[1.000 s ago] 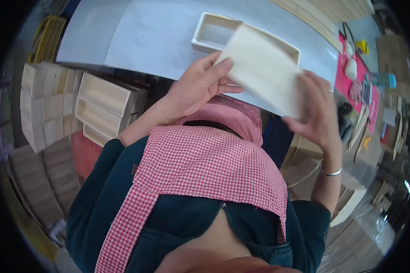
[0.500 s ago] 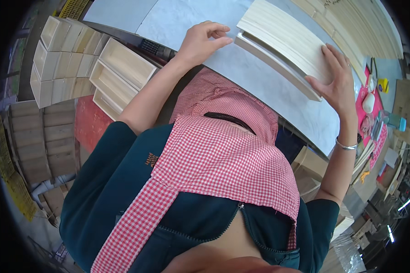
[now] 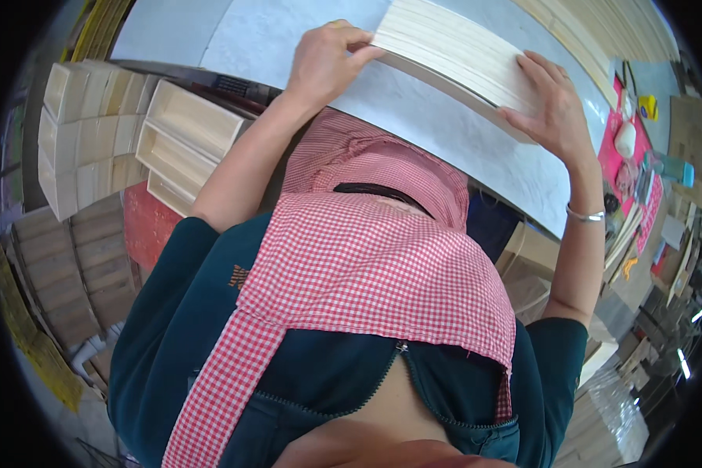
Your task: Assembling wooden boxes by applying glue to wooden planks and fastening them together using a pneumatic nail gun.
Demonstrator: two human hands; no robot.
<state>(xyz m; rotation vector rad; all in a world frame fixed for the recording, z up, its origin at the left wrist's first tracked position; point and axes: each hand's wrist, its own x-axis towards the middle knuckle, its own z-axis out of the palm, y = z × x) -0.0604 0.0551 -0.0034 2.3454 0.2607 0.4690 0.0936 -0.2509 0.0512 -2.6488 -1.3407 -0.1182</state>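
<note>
A long pale wooden box (image 3: pixel 452 58) with a finely lined top lies slantwise on the white marbled tabletop (image 3: pixel 413 125). At its near left corner, my left hand (image 3: pixel 324 62) pinches the edge between thumb and fingers. My right hand (image 3: pixel 550 109) grips the right end, its fingers over the top and its thumb along the near side. The top sits close against the narrow near wall. What lies inside the box is hidden.
Small open wooden boxes (image 3: pixel 93 93) are stacked at the left, beside longer open trays (image 3: pixel 191 117). Long wooden strips (image 3: pixel 632 31) lie at the far right. A pink cloth (image 3: pixel 608 148), a yellow object (image 3: pixel 647 108) and a blue container (image 3: pixel 678 171) are on the right.
My left hand has moved onto the box's left corner, which it was just short of before. The dark gap between top and near wall has closed. My right hand keeps its hold.
</note>
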